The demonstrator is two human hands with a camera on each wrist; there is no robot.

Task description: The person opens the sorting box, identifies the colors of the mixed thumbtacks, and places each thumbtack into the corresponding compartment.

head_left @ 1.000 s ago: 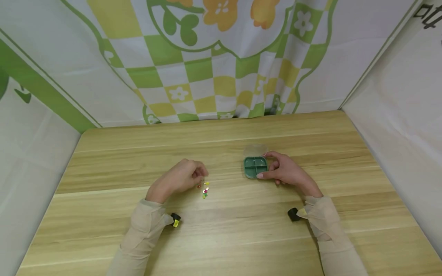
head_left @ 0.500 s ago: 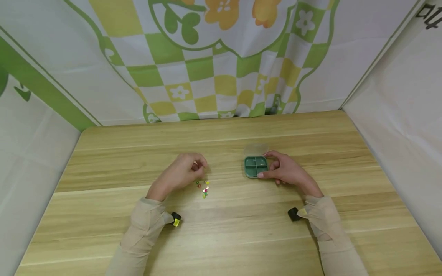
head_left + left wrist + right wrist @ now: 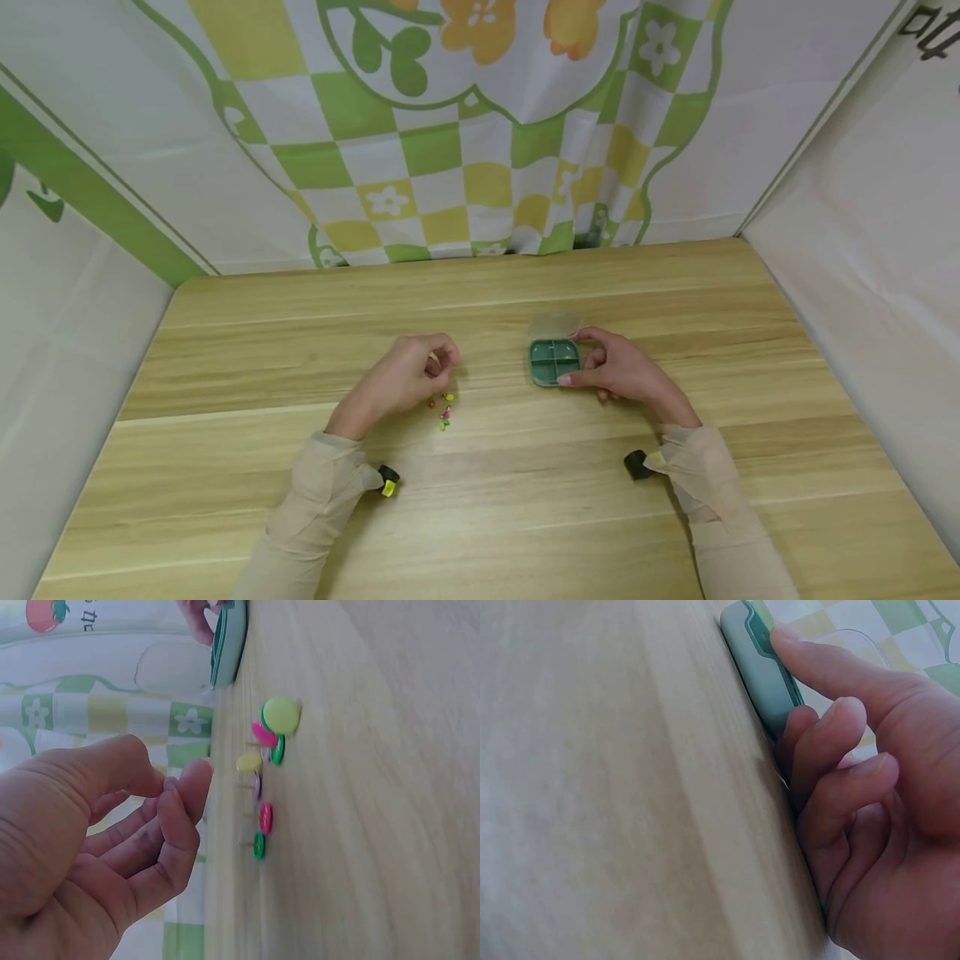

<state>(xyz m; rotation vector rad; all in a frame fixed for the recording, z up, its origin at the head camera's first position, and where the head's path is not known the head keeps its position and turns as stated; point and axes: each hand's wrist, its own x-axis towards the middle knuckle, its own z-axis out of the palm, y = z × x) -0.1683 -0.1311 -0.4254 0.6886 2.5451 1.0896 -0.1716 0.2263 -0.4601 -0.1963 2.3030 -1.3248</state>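
Thumb and fingertips of the left hand [image 3: 397, 377] [image 3: 97, 840] pinch a small greyish-purple thing [image 3: 170, 782], mostly hidden, above the table just behind a loose group of small colored pins. The pins, with round yellow, green, pink and purple heads, include a pink one [image 3: 266, 817] and a green one [image 3: 259, 845]. To their right is a small green box [image 3: 542, 372] [image 3: 761, 671] with four compartments and its clear lid [image 3: 555, 323] raised at the back. The right hand [image 3: 630, 371] [image 3: 907, 765] grips the box's right side, thumb at the front corner.
The wooden table [image 3: 487, 517] ends at a checked, flowered curtain [image 3: 435, 150] at the back. Pale cloth hangs at the left and right sides. Both wrists carry small black devices over beige sleeves.
The left hand has risen from the pins and moved slightly back, then slightly right, with its fingertips together. The right hand and the box have stayed in place.
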